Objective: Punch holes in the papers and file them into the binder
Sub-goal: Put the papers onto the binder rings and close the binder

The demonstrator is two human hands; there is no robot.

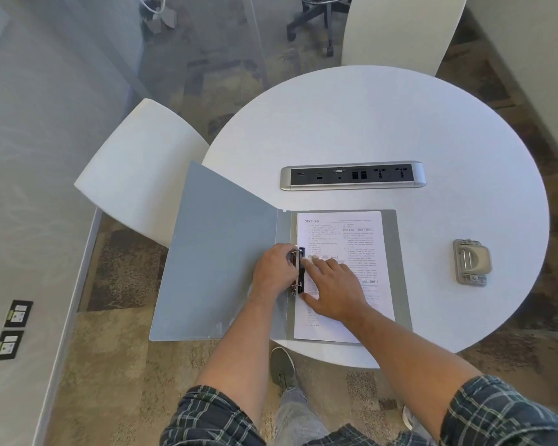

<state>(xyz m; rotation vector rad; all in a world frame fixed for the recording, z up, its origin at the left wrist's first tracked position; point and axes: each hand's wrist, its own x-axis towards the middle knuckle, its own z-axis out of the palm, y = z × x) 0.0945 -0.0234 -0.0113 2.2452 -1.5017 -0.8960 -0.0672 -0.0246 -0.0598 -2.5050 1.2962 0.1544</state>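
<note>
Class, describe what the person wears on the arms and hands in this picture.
Both forearms are bare. Short or rolled sleeves in a dark plaid with light lines end near the elbows: left sleeve, right sleeve. The left hand and right hand are bare, with nothing visibly worn.

Bare table beyond socket strip; hole punch blocks right.

My left hand curled, fingers bent in grip; my right hand flat, fingers spread, palm down.
</note>
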